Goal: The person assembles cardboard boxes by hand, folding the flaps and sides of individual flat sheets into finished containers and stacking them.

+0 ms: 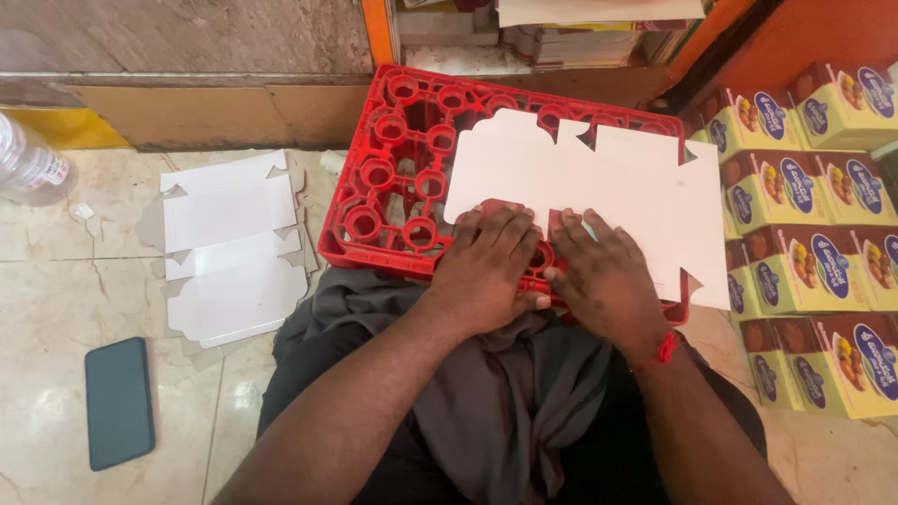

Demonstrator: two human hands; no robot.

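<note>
White die-cut cardboard, a flat unfolded box blank (599,187) with notched tabs along its edges, is spread over a red moulded plastic crate (393,178) turned so that its ringed cells face up. The crate is propped across the lap, its far edge near the wall. The left hand (486,266) is laid palm down with fingers spread on the blank's near edge, and the right hand (603,276) is pressed flat just beside it; neither is closed around anything, both are only pressing on the card. A red thread band (666,351) is worn at the right wrist.

Yellow-green printed cartons (814,252) with dark blue oval labels and small food pictures are stacked in rows at the right, against an orange wall. A loose pile of more white flat blanks (234,252) is lying on the glossy beige marble floor (56,299) at the left, well apart from the crate. A dark teal slab-shaped phone (119,402) is lying near the pile, and a clear plastic bottle (28,164) with a pale label is seen at the left edge.
</note>
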